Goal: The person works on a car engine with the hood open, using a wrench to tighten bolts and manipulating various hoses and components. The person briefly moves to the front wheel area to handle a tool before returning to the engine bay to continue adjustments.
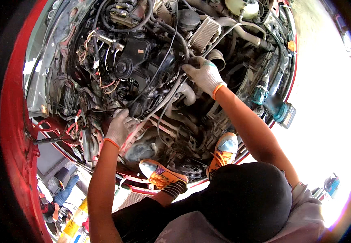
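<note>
Your left hand [118,128] and right hand [205,77] are both in off-white fabric gloves [208,81] with bright orange cuffs [218,91], and those kinda match your lace-up sneakers [168,177], orange with pale blue-grey toes and a bit of purple on one. Socks under your black trousers [137,218] are dark with light stripes, your round cloth cap [248,198] is plain black, and your shirt [191,229] is grey. Around you: glossy red car panel [17,121], black moulded plastic engine cover [135,58] with a small orangey-tan square, pale yellow-green rounded plastic tank [243,9], teal-and-black cordless drill [260,95].
</note>
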Demonstrator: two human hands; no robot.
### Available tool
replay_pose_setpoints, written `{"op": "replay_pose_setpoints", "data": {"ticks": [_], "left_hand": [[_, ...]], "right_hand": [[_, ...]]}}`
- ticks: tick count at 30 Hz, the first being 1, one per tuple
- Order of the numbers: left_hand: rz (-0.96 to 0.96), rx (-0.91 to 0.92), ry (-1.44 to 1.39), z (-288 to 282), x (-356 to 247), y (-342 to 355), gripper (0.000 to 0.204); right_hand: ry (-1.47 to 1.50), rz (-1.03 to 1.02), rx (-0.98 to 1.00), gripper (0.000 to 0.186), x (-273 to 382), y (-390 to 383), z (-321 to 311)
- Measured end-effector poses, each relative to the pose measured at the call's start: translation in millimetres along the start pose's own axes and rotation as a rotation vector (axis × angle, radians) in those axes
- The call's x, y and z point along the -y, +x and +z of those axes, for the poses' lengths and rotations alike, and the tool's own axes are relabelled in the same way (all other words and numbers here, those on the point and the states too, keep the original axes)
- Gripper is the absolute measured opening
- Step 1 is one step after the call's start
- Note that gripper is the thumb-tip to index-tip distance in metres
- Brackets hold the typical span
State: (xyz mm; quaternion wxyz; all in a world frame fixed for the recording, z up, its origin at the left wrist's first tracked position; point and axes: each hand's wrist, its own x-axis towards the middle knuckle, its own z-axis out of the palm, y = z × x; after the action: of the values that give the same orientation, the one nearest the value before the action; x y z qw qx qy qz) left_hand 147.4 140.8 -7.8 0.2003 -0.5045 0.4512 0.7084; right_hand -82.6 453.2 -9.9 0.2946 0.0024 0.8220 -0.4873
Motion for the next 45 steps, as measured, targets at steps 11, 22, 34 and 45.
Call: {"op": "replay_pose_setpoints", "data": {"ticks": [11, 22, 34, 45], "left_hand": [[0.564, -0.318, 0.031, 29.0, 67.3, 30.7, 0.053], [0.378, -0.081, -1.113, 49.9, 125.6, 64.0, 0.038], [0.675, -0.461, -0.147, 35.8, 147.1, 99.0, 0.038], [0.516, -0.412, -0.792, 84.6, 69.0, 29.1, 0.058]], "right_hand": [[0.285, 0.004, -0.061, 0.043, -7.7, -8.0, 17.9], [0.51, -0.016, -0.055, 0.048, -10.3, -10.7, 40.2], [0.508, -0.045, 0.087, 0.049, -6.9, -4.3, 35.5], [0.369, -0.036, -0.077, 0.043, -13.0, 2.7, 34.9]]}}
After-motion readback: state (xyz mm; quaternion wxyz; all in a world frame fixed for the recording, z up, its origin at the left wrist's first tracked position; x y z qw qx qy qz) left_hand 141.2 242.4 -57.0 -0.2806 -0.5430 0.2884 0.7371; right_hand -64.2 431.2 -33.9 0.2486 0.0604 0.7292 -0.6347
